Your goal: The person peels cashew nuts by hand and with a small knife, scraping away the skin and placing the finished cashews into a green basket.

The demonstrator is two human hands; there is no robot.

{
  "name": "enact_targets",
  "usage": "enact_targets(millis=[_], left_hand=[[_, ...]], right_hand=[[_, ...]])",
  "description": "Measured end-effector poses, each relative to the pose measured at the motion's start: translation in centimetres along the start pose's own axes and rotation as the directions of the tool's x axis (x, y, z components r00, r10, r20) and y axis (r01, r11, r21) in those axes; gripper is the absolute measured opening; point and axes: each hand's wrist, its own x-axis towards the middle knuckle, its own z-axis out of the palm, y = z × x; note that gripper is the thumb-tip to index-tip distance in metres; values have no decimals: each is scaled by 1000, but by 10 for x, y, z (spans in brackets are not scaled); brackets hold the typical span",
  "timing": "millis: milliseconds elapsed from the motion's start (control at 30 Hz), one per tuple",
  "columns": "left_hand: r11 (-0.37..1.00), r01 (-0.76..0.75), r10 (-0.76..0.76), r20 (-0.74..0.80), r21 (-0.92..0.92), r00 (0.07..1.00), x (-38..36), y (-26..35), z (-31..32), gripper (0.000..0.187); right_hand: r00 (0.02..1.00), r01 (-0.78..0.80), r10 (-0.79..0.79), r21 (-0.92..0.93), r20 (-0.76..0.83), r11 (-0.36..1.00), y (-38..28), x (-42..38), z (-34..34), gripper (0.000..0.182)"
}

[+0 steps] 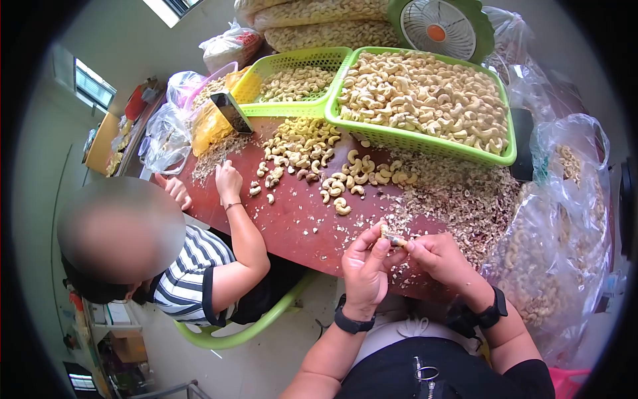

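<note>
Both hands meet over the near edge of the red worktop (292,219); the left hand (365,269) and the right hand (442,259) pinch a single cashew (392,236) between them, fingers clamped on it from either side, well clear of the surface; whether a small tool sits in the grip I cannot tell. Peeled nuts (345,179) lie scattered ahead; skins (465,199) pile to the right; the big green basket (425,141) brims behind. A co-worker's hand (228,181) works nearby. The nut looks small and slick to me; squeezed unevenly it could snap, or spring off the edge to the floor.
</note>
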Motion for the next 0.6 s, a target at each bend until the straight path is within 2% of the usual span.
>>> enact_targets(millis=[167,300,367,467,600], left_hand=[[999,-39,39,-9,28,999,-4,-4,3,24],[1000,-10,9,-13,-24,1000,-3,-7,2,25],[996,62,-62,-8,-66,998,0,-3,1,26],[997,54,-53,21,-59,998,2,4,1,25],[998,32,-33,-12,-61,999,3,2,-1,23]], right_hand=[[998,50,-49,13,-50,999,5,2,2,36],[998,22,-19,45,-67,999,4,3,1,37],[1000,-7,8,23,-18,1000,4,2,1,36],[1000,-16,15,77,24,997,3,2,1,36],[999,-46,44,92,26,995,1,2,2,34]])
